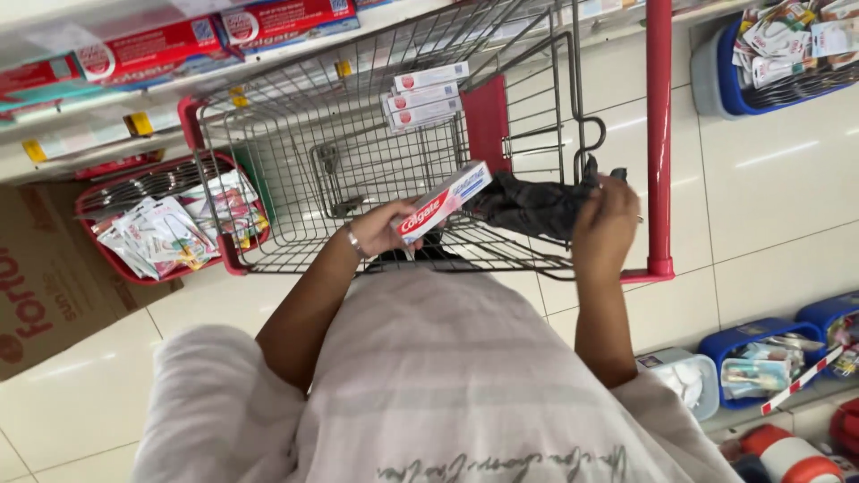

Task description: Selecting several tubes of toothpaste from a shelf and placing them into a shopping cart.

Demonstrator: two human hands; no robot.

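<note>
Pale striped short-sleeved shirt, thin metal bracelet point(353, 241) at the left wrist

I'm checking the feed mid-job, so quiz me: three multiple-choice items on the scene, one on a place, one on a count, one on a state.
1. Where do the stacked toothpaste boxes lie?
A. In the cart's far end
B. On the floor
C. In the blue basket

2. How many boxes are in that stack?
A. One
B. Three
C. Six

3. What is the left hand doing?
A. Hanging empty
B. Holding a red and white toothpaste box
C. Gripping the cart handle

Answers: 1 A, the stack sits inside the wire cart at its far end. 2 B, three box ends show. 3 B, its fingers wrap the box above the cart, while the right hand holds dark cloth.
</note>
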